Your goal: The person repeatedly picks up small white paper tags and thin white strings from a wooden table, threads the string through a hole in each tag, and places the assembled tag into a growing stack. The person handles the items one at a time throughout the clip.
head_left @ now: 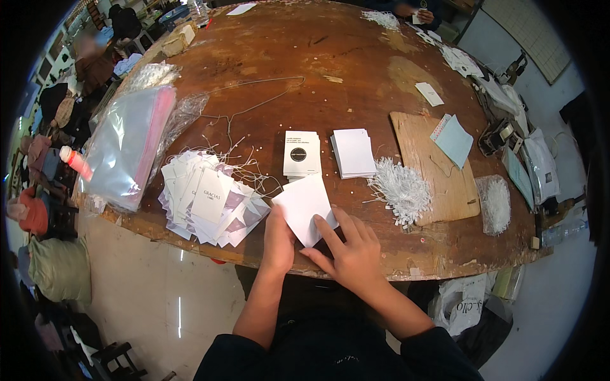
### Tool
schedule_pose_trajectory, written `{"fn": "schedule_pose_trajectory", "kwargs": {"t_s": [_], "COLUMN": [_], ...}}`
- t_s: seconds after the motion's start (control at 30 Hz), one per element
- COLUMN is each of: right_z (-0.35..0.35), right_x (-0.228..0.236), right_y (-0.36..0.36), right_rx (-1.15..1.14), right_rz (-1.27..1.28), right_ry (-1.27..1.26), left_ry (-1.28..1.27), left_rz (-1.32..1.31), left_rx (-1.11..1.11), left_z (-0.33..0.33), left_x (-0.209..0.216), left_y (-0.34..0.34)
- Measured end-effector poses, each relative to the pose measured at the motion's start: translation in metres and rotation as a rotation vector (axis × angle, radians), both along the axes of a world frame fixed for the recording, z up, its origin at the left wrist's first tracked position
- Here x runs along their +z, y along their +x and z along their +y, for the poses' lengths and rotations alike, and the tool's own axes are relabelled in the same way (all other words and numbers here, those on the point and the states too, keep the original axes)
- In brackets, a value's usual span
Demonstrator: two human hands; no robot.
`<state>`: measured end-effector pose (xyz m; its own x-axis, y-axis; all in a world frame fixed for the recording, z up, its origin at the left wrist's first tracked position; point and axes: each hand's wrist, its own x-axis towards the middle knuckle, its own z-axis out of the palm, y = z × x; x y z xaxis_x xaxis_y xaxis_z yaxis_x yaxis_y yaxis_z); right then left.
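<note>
White blank cards [304,206], apparently a small stack, are held tilted above the table's front edge. My left hand [278,242] grips them along their left side, its fingers mostly hidden underneath. My right hand [348,246] is closed on the lower right edge, index finger on the top face and thumb by the bottom corner. Just beyond is a stack of printed cream tags [301,152] with a dark round mark. Beside it lies a stack of blank white cards [354,153]. To the left spreads a heap of strung paper tags [210,197].
White tag strings [401,190] lie bunched by a wooden board [438,171] bearing a light blue card [454,141]. Farther right is a bag of white strings [495,204]. Clear plastic bags [130,146] cover the left edge. Another person's hand [405,9] shows at the far side.
</note>
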<state>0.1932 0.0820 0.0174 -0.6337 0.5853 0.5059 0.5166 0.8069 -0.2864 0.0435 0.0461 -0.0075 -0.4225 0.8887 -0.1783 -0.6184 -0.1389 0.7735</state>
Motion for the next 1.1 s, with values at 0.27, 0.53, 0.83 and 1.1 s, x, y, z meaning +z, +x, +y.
{"fn": "schedule_pose_trajectory", "kwargs": {"t_s": [0.27, 0.53, 0.83, 1.1], "right_z": [0.032, 0.049, 0.047, 0.044], "right_x": [0.001, -0.005, -0.010, -0.002], "right_y": [-0.016, -0.021, -0.026, -0.025], "right_rx": [-0.039, -0.008, 0.026, 0.075], "right_rz": [0.600, 0.781, 0.917, 0.894], "right_ry": [-0.829, -1.295, -1.212, -1.274], "left_ry": [-0.050, -0.059, -0.097, -0.110], "left_rz": [0.191, 0.218, 0.287, 0.263], "left_rx": [-0.075, -0.077, -0.132, -0.125], "left_z": [0.001, -0.001, -0.004, -0.004], "left_x": [-0.003, -0.003, -0.008, -0.004], "left_y": [0.004, 0.007, 0.004, 0.006]}}
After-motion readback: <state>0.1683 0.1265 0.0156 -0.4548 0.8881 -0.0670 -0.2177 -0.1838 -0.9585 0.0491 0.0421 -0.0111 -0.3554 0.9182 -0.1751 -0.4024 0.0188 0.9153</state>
